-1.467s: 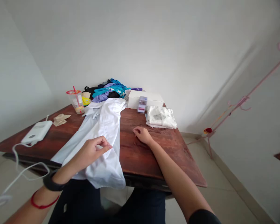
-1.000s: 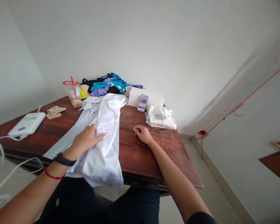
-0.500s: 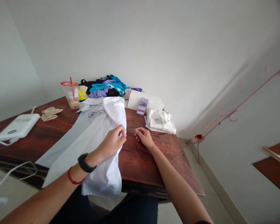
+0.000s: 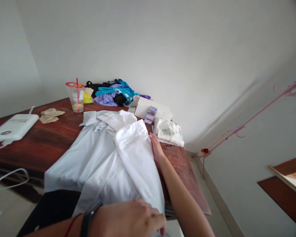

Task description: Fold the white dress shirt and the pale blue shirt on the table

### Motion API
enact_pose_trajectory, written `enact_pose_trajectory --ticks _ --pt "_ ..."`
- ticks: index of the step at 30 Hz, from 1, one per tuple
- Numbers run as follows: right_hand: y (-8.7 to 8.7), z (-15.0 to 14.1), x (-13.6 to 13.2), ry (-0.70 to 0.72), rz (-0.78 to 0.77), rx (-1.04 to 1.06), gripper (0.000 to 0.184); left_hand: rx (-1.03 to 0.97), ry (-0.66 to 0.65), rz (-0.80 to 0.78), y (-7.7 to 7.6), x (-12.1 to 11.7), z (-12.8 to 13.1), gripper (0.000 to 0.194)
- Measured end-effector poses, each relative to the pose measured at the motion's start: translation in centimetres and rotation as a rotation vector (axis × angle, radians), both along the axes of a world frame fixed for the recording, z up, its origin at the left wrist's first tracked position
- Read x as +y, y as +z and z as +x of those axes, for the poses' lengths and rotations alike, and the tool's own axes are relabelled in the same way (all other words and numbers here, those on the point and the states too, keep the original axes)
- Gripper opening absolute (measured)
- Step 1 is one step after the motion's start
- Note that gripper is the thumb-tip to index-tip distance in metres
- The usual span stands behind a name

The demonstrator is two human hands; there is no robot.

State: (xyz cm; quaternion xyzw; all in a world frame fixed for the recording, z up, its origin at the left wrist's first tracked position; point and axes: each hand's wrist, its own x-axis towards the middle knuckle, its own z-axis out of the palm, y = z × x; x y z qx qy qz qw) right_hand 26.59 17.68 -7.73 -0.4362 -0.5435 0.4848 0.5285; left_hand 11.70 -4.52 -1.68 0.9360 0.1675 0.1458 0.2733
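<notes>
A white long shirt with a collar lies across the table, its right part folded inward and its lower end hanging over the front edge. My left hand, wearing a black wristband, is low in front at the shirt's bottom edge, its fingers curled on the cloth; the fingertips are partly hidden. Along the shirt's right fold rests my right hand, fingers straight and held together, side against the cloth.
On the wooden table are a white device with a cable, a crumpled brown napkin and a plastic cup with a straw. Behind lie piled clothes, a white box and a folded white garment. A pink rack leans right.
The shirt's right part has spread further right and lies flatter. My left hand has moved down toward me to the bottom edge. My right hand has straightened its fingers and come against the cloth.
</notes>
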Motion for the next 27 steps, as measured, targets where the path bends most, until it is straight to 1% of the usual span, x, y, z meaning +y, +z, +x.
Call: enact_pose_trajectory --ticks 1,2,4,6,8,9,10,11,13,15,17,20,23,25,27 --pt "-0.2 0.2 0.2 -0.06 0.018 -0.031 0.055 -0.005 0.092 -0.058 -0.1 0.1 -1.1 0.031" --pt "-0.4 0.3 0.4 -0.103 0.034 -0.064 0.056 -0.022 0.214 -0.105 -0.1 0.3 -2.3 0.033" --pt "-0.4 0.5 0.5 -0.159 0.126 -0.135 0.054 -0.063 0.486 -0.135 -0.2 1.3 -5.1 0.023" --pt "-0.2 0.5 0.4 -0.176 0.259 -0.18 0.047 -0.116 0.772 -0.045 -0.8 2.8 -8.1 0.019" --pt "0.0 0.3 0.0 -0.158 0.343 -0.202 0.038 -0.129 1.049 0.067 -1.7 4.7 -10.8 0.027" --pt "0.2 0.2 -0.2 -0.143 0.354 -0.204 0.036 -0.119 1.134 0.081 -2.3 5.7 -11.9 0.033" --pt "0.3 0.1 -0.5 -0.12 0.351 -0.199 0.035 -0.117 1.179 0.068 -2.9 6.7 -12.8 0.039" --pt "0.3 -0.1 -0.7 -0.086 0.336 -0.188 0.034 -0.129 1.184 0.035 -3.4 7.7 -13.4 0.046" --pt "0.3 -0.3 -1.0 -0.003 0.297 -0.153 0.034 -0.166 1.107 -0.065 -4.0 9.4 -13.8 0.057" --pt "0.2 -0.5 -1.2 0.069 0.274 -0.127 0.033 -0.182 1.022 -0.145 -4.1 10.8 -13.4 0.066" --pt "0.0 -0.6 -1.3 0.103 0.256 -0.105 0.033 -0.167 0.996 -0.159 -3.9 11.9 -12.5 0.07" --pt "0.2 -0.7 -1.5 0.122 0.22 -0.05 0.033 -0.175 1.044 -0.073 -3.4 13.2 -11.1 0.068" --pt "1.1 -0.8 -2.2 0.186 0.171 -0.015 0.034 -0.271 1.055 -0.003 -2.8 14.2 -10.0 0.062" --pt "2.0 -0.9 -3.0 0.269 0.127 -0.022 0.038 -0.376 1.004 -0.031 -2.3 14.6 -9.1 0.056" --pt "2.9 -1.0 -3.7 0.349 0.091 -0.044 0.05 -0.513 0.929 -0.11 -1.6 14.7 -7.8 0.051"
